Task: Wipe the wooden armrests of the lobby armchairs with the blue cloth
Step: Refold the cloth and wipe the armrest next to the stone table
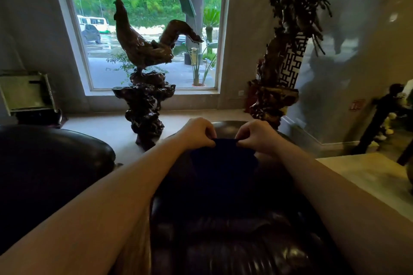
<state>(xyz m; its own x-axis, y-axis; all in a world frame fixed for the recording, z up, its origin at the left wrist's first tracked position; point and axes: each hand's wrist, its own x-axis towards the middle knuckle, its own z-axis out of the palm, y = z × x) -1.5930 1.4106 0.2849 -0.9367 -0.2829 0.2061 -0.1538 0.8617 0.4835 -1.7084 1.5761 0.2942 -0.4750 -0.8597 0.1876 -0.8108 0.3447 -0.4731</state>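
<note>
- A dark leather armchair [51,163] sits to the left of the blue cloth, its rounded back well apart from both hands; no wooden armrest on it can be made out in the dim light.
- The left hand [196,133] is at the cloth's upper left corner, its fingers [210,135] pinched shut on the top edge.
- The blue cloth [223,158] hangs stretched between the two hands, held up over a second dark armchair [223,241] that fills the lower middle of the view. It looks nearly black here, and its lower edge merges with the leather behind it, so how far down it hangs cannot be told.
- The right hand [257,136] is at the cloth's upper right corner, its fingers [242,142] likewise clenched on the edge.
- Behind the cloth, a carved rooster statue [143,44] stands before the window [143,29], clear of the work.
- The step in hand appears to be spreading or folding the cloth before wiping. To do it well, I would fold it into a flat pad with a clean face outward, thick enough that one palm can press it evenly.
- Then find the wooden armrest, which is not clearly visible from here, and wipe along its length, wrapping the pad over the curved edges.
- Keep the cloth on the wood only, not dragging across the leather.
</note>
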